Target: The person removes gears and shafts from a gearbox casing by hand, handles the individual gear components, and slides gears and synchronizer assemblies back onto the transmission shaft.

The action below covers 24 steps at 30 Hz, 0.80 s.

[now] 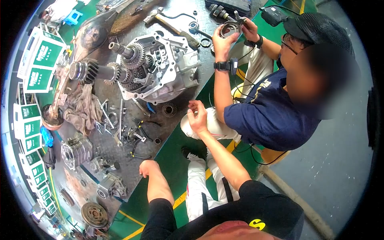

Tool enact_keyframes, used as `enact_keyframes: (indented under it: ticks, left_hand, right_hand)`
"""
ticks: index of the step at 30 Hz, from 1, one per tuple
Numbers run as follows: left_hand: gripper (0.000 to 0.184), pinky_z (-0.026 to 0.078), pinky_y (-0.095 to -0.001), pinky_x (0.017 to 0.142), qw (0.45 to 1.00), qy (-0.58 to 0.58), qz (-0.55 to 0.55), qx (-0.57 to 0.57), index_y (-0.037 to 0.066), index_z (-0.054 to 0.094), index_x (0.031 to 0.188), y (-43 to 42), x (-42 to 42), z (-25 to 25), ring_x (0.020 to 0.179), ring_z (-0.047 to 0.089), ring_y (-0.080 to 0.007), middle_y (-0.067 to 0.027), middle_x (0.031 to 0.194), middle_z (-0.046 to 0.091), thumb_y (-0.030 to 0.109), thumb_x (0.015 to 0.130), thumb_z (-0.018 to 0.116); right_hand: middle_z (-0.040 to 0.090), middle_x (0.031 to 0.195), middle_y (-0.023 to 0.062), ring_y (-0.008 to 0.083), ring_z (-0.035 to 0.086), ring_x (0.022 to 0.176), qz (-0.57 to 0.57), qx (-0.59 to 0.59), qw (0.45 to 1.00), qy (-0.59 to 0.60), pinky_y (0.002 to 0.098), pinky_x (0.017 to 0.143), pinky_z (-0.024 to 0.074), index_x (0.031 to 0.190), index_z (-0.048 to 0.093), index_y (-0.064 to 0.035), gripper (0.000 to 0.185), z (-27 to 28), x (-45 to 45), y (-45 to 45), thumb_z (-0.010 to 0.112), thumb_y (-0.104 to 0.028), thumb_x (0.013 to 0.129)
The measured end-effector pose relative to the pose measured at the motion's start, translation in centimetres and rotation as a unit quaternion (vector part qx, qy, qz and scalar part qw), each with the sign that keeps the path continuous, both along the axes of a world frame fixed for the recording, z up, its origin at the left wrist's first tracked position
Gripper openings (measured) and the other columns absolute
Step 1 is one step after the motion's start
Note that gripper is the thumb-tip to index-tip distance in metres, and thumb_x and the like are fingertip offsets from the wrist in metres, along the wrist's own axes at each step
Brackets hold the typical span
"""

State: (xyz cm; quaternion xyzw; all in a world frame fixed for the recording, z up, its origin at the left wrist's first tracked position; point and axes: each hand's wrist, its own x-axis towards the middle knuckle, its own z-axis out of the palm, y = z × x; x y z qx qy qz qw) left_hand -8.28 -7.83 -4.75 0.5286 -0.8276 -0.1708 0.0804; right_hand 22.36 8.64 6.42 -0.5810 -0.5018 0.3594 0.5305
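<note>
My left hand (pixel 149 168) is curled closed at the table's near edge, with nothing seen in it. Beyond the edge, near the co-worker's knee, my right hand (pixel 197 117) is raised, its fingers loosely bent and apart, and empty. A loose gear (pixel 169 109) lies on the dark metal table, left of my right hand. Further back stands a large open gearbox housing (pixel 168 86) with gear shafts upright in it. Black-handled pliers (pixel 145 132) and small metal parts lie between my left hand and the housing.
At the right a co-worker (pixel 272 108) sits holding a metal ring part (pixel 231 29) in both hands. A hammer (pixel 172 28) lies at the back. Toward the left are a crumpled cloth (pixel 82 106), a ribbed metal casing (pixel 77 152) and a round pulley (pixel 94 215).
</note>
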Motion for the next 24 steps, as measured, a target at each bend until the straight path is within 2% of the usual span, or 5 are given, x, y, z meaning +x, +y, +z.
enact_keyframes:
  ticks: [3,6,24]
  left_hand:
    - [0.045,0.052,-0.0582,0.087,1.000,0.002,0.002,0.000,0.005,0.055,0.118,-0.02,-0.20,-0.33,0.099,0.067,-0.0454,-0.0222,0.103,0.071,0.041,0.101,0.035]
    - [0.045,0.052,-0.0583,0.087,1.000,0.004,0.005,-0.001,0.005,0.055,0.118,0.12,-0.04,-0.07,0.099,0.067,-0.0454,-0.0222,0.103,0.071,0.041,0.101,0.035]
    - [0.045,0.052,-0.0585,0.086,1.000,0.015,0.024,-0.001,0.004,0.056,0.117,0.27,-0.10,-0.07,0.098,0.067,-0.0455,-0.0224,0.101,0.071,0.041,0.101,0.035]
  right_hand:
    - [0.065,0.092,0.0111,0.0194,0.062,0.077,0.001,-0.012,1.000,0.006,0.0301,0.068,0.0503,0.110,0.060,0.0000,0.029,0.13,-0.06,-0.02,0.061,-0.007,0.082]
    - [0.064,0.091,0.0109,0.0206,0.063,0.074,0.002,-0.005,1.000,0.006,0.0305,0.065,0.0507,0.111,0.060,-0.0012,0.030,-0.14,-0.06,0.05,0.064,-0.006,0.082]
    - [0.066,0.091,0.0119,0.0213,0.064,0.073,0.002,-0.005,1.000,-0.012,0.0314,0.064,0.0518,0.111,0.060,-0.0009,0.029,-0.51,-0.01,-0.09,0.063,-0.007,0.083]
